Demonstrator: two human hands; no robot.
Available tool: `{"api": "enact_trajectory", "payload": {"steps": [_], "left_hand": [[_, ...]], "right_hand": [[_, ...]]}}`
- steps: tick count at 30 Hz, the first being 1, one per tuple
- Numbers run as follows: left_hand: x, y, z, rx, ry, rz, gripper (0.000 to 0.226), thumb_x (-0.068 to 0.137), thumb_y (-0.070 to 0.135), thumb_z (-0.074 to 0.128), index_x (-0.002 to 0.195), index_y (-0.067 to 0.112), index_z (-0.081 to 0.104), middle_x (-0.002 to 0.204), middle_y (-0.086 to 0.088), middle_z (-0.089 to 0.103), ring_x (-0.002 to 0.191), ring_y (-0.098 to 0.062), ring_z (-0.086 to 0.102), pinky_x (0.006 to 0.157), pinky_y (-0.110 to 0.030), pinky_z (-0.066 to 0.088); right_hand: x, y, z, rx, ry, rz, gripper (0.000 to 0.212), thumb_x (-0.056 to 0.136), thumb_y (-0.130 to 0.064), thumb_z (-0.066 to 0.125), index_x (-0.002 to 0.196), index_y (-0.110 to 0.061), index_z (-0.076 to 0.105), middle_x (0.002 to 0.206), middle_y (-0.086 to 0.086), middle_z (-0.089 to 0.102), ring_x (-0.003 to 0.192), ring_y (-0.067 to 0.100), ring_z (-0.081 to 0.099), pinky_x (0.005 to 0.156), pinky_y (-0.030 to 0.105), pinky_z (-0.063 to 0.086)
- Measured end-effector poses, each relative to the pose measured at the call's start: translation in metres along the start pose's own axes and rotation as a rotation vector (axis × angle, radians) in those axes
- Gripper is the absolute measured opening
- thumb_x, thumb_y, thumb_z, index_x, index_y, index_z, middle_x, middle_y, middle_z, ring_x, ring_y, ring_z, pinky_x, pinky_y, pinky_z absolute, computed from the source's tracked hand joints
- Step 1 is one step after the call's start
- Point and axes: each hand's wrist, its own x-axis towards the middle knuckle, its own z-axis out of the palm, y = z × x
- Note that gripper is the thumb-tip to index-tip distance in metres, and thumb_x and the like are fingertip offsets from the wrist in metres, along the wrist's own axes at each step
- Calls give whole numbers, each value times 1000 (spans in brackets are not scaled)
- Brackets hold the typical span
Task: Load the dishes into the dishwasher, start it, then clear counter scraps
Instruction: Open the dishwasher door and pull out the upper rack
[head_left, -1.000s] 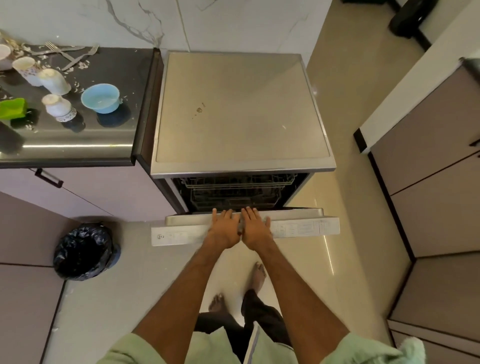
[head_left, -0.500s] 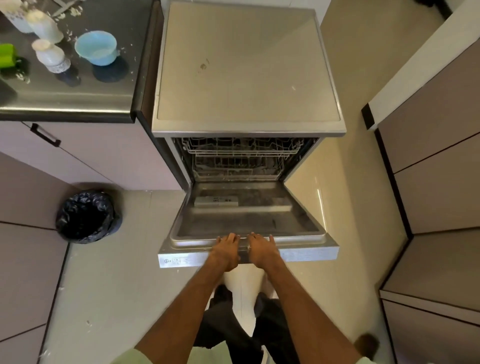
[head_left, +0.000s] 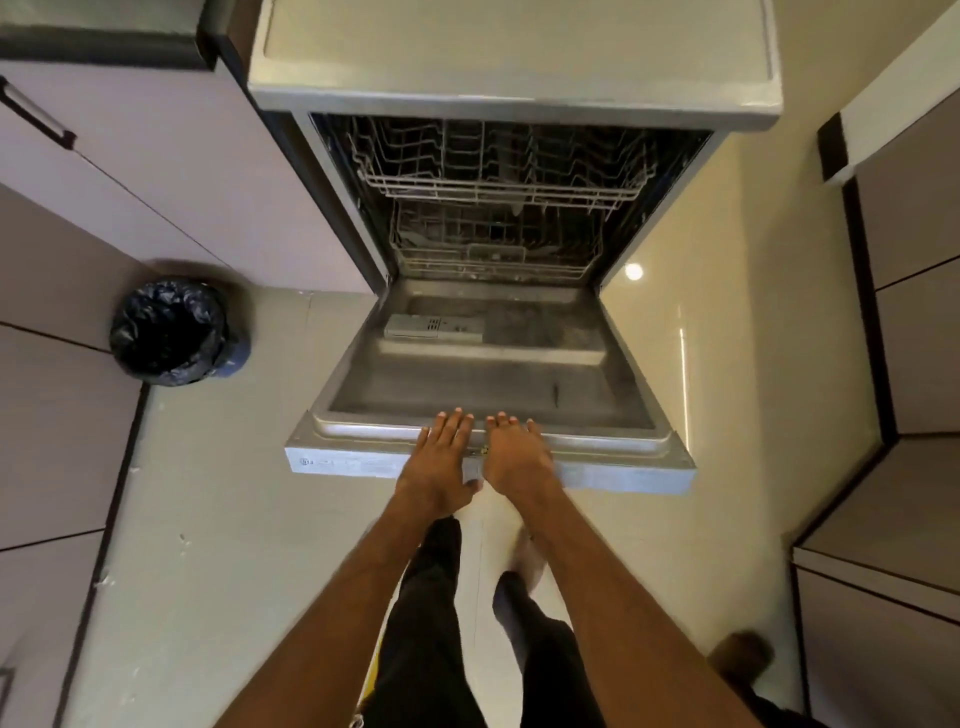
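Black-bagged bin (head_left: 171, 332) on pale floor (head_left: 218, 519), just beside left cabinets (head_left: 156, 171); dark handle (head_left: 36, 117) above; right cabinets (head_left: 914, 338) opposite.

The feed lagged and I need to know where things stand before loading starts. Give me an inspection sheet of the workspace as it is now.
Surface: dishwasher door lowered open; counter edge barely in frame, top left.
Job's things: upper rack and lower rack pushed in, no dishes made out in them; dishes to load are out of view.
Clutter: small dark mark on the door's inner panel.
Grippers: left hand and right hand rest side by side on the door's front edge, fingers straight, holding nothing.
Cables: nothing seen.
Surroundings: bin with a black liner on the floor left of the door; cabinets on both sides.
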Motion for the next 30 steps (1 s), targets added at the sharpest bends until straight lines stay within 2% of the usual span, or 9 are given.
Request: {"api": "enact_trajectory", "payload": {"steps": [8, 12, 15, 18, 23, 27, 30], "left_hand": [[1, -26, 117, -2, -122, -46, 91, 98, 48, 51, 157, 19, -12, 165, -1, -17, 152, -22, -14, 122, -38, -7], [19, -48, 181, 10, -192, -38, 89, 97, 49, 51, 158, 21, -6, 166, -1, -11, 153, -21, -8, 124, -38, -3], [35, -61, 223, -2, -214, -42, 95, 92, 51, 57, 159, 22, -5, 166, 0, -10, 153, -19, -7, 122, -36, -4], [55, -77, 264, 7, -253, -34, 99, 89, 51, 61, 159, 22, -3, 166, 0, -9, 153, -19, -5, 123, -36, -1], [88, -99, 308, 81, -294, 21, 94, 90, 54, 59, 159, 21, 3, 167, -1, -4, 153, -19, 2, 124, -38, 1], [117, -113, 321, 172, -369, 61, 86, 93, 57, 52, 159, 22, 8, 167, 0, 2, 153, -16, 7, 124, -42, -4], [131, -120, 329, 179, -429, 60, 89, 93, 57, 54, 159, 23, 5, 166, 0, 0, 153, -16, 8, 124, -42, -2]], "right_hand": [[22, 9, 121, 21, -86, -49, 61, 101, -19, 43, 156, -10, 20, 164, 11, 19, 150, 26, 20, 123, 42, 9], [48, 7, 178, 20, -106, -25, 45, 100, -20, 44, 144, -9, 43, 147, 11, 47, 134, 28, 45, 115, 39, 28], [68, 8, 218, 27, -133, 3, 38, 99, -19, 47, 136, -9, 50, 138, 10, 55, 126, 28, 52, 110, 37, 34], [95, 13, 266, 88, -116, 20, 42, 97, -16, 47, 139, -10, 48, 141, 9, 53, 128, 27, 51, 112, 35, 32], [134, 22, 325, 89, -168, -2, 59, 97, -18, 49, 153, -10, 30, 159, 9, 31, 145, 24, 32, 121, 38, 17], [161, 25, 349, 77, -216, 2, 62, 97, -21, 49, 154, -11, 29, 161, 10, 27, 145, 24, 32, 122, 39, 18], [173, 26, 357, 70, -238, 8, 62, 97, -23, 51, 154, -10, 29, 161, 10, 28, 144, 25, 33, 120, 39, 21]]}}
